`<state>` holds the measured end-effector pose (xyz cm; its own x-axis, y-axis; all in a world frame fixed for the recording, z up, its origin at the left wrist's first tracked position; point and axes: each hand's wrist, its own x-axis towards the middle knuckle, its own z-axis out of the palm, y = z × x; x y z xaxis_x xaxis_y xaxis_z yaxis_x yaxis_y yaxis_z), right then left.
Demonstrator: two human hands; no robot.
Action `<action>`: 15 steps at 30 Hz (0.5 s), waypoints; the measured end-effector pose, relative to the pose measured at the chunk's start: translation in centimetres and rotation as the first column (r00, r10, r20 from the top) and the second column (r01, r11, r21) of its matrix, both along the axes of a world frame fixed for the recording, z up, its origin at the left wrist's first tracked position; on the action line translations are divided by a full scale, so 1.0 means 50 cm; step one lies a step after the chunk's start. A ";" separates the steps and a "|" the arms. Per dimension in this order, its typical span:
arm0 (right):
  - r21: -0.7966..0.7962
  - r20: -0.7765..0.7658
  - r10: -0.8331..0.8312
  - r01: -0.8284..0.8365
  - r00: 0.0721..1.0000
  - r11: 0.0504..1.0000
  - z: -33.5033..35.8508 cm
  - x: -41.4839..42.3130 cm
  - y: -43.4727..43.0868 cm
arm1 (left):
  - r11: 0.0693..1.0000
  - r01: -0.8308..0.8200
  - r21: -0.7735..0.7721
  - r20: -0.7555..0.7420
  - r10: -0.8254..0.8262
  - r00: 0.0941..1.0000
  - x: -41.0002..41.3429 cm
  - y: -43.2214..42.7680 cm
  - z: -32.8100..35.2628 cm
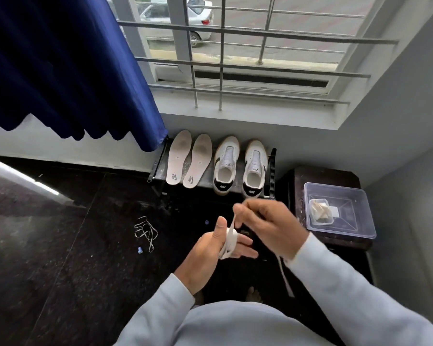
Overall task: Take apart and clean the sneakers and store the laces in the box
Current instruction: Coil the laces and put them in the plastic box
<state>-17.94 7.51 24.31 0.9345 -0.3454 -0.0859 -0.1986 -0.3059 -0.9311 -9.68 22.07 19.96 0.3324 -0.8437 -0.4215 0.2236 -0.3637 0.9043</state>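
Over on the left a blue curtain (pixel 68 68) is hanging down past the window, and below it on the dark floor (pixel 48 245) a second lace (pixel 146 233) is lying loose in a tangle, well apart from the person. Next along, a low rack (pixel 158 166) under the window is holding two insoles (pixel 179 158) leaning side by side, then the two sneakers (pixel 240 166), heels toward the camera, with no laces in them as far as anyone can see.

In the middle, the person is winding a white lace (pixel 229 242) into a bundle. The left hand (pixel 215 250) is lying flat with fingers straight, serving as the spool, and the lace is wrapping around those fingers. The right hand (pixel 267 226) is pinching the lace just above the coil and feeding it around, while the loose tail is dangling down past the right wrist.

On the right, a clear plastic box (pixel 360 221) is sitting open on a dark stand (pixel 335 176), with a pale bundle already inside, hard to tell exactly what.

So this looks like the storing step, roughly halfway. Next move probably means finishing the wraps, sliding the coil off without it springing open, dropping it in the box, then doing the same for the lace on the floor.
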 end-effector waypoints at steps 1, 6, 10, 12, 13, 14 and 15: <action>0.010 -0.027 -0.019 0.019 0.999 1.000 -0.004 0.016 -0.018 | 0.999 0.043 -0.002 -0.041 -0.043 0.998 -0.002 -0.005 0.006; 0.073 -0.193 0.022 -0.008 0.981 0.997 -0.100 0.039 -0.022 | 0.973 -0.100 -0.209 -0.137 0.072 0.988 -0.007 -0.007 0.048; 0.011 -0.210 0.110 -0.111 0.971 0.994 -0.115 -0.031 0.057 | 0.918 -0.323 -0.230 -0.112 0.305 0.946 0.000 -0.004 0.036; -0.003 -0.189 0.156 -0.159 0.970 0.987 -0.092 -0.062 0.078 | 0.908 -0.363 -0.209 -0.046 0.362 0.931 0.000 -0.004 0.024; -0.015 -0.174 0.187 -0.192 0.967 0.981 -0.075 -0.071 0.079 | 0.910 -0.369 -0.186 -0.022 0.372 0.928 -0.001 -0.002 0.020; -0.033 -0.145 0.199 -0.206 0.969 0.978 -0.059 -0.071 0.073 | 0.917 -0.365 -0.159 -0.009 0.369 0.929 -0.004 -0.001 0.014; -0.067 -0.108 0.188 -0.196 0.976 0.978 -0.043 -0.065 0.062 | 0.927 -0.349 -0.137 -0.007 0.352 0.936 -0.008 0.000 0.008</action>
